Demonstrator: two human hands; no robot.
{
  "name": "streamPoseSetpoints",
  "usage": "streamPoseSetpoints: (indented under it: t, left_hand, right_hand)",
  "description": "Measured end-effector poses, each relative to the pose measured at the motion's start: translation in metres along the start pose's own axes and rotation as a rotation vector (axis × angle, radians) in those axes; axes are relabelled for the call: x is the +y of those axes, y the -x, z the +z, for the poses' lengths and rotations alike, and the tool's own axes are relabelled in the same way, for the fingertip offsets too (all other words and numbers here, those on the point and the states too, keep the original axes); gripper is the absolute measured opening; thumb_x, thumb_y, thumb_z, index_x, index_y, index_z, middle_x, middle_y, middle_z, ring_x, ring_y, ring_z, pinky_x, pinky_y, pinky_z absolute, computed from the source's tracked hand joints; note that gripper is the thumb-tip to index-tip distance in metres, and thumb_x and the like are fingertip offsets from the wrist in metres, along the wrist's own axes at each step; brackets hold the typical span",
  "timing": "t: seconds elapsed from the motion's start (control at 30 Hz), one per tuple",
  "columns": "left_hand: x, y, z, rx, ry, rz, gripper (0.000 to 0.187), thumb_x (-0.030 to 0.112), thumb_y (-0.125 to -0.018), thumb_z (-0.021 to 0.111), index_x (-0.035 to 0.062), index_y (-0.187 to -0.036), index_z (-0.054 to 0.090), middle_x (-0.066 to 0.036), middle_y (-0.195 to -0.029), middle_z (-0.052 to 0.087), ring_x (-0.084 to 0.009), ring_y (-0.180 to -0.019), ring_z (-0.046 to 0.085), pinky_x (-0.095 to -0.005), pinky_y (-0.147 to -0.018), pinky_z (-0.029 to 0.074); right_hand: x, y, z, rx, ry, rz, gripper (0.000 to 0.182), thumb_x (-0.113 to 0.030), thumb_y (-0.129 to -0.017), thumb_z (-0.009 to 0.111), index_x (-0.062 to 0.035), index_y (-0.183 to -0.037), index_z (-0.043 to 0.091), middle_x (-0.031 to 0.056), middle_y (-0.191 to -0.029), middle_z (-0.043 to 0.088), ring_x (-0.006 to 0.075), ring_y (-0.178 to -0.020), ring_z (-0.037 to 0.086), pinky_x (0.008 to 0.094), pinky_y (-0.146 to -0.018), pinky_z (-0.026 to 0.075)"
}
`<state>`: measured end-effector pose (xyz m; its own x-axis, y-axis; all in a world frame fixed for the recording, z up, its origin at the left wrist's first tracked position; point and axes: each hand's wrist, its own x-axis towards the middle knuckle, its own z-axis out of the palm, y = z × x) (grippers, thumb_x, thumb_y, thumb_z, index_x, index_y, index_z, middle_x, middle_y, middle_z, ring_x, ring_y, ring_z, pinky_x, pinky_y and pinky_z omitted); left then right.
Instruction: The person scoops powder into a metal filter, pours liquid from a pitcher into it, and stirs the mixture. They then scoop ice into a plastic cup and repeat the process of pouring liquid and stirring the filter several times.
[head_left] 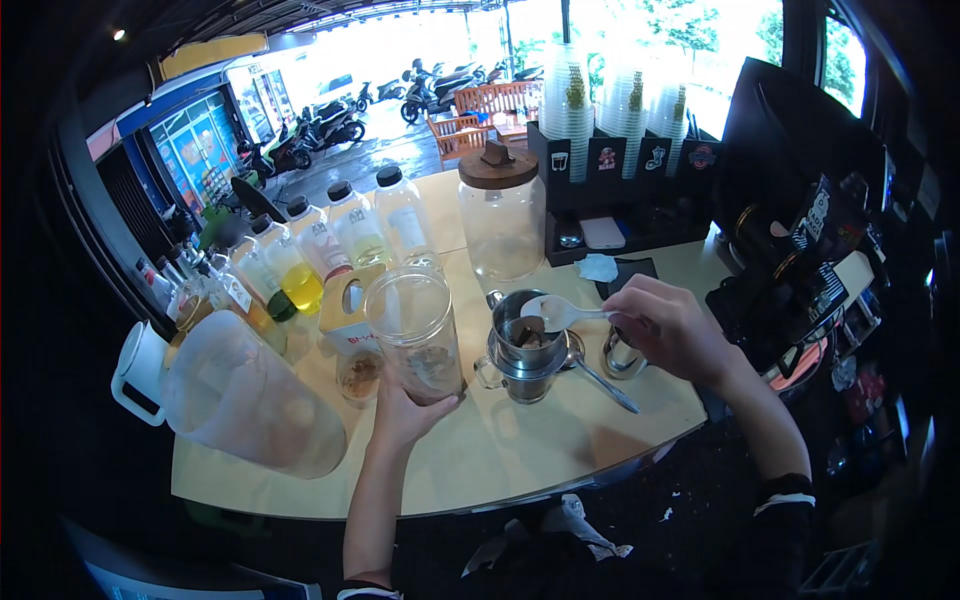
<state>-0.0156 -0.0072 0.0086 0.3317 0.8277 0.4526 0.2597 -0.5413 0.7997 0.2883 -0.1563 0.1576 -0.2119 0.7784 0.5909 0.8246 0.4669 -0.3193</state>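
Left hand (408, 412), fingers half-curled, gripped clear cylindrical plastic jar (415, 335) low, apparently for steadiness. Right hand (668, 330), fingers pinched closed, held white plastic spoon (558, 313) at mouth of silver metal cup (510, 343), presumably limiting spillage.

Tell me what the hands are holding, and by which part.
The left hand holds a clear jar near its base; the right hand holds a white spoon by its handle.
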Motion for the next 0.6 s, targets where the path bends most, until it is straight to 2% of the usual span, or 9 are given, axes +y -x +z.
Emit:
streamPoseSetpoints:
  t: [0.5,0.6]
  left_hand:
    - [0.0048,-0.0024,-0.0027,-0.015,0.059,0.043,0.086,0.015,-0.050,0.087,0.0014,-0.124,0.045,-0.015,-0.119,0.053,-0.0288,-0.114,0.053,-0.0400,-0.097,0.043]
    - [0.0014,-0.0028,-0.0035,-0.035,-0.021,0.039,0.088,0.015,-0.050,0.087,0.0014,-0.126,0.044,-0.016,-0.120,0.052,-0.0299,-0.116,0.052,-0.0407,-0.098,0.042]
  right_hand:
    - [0.0031,0.0066,0.0058,0.040,0.037,-0.069,0.013,0.001,-0.083,0.063,-0.0017,-0.095,0.058,0.0119,-0.083,0.057,0.0307,-0.071,0.061,0.0389,-0.060,0.048]
    - [0.0007,0.0065,0.0042,0.036,0.048,-0.050,0.012,-0.001,-0.083,0.063,-0.0019,-0.095,0.058,0.0118,-0.082,0.057,0.0304,-0.071,0.060,0.0387,-0.060,0.048]
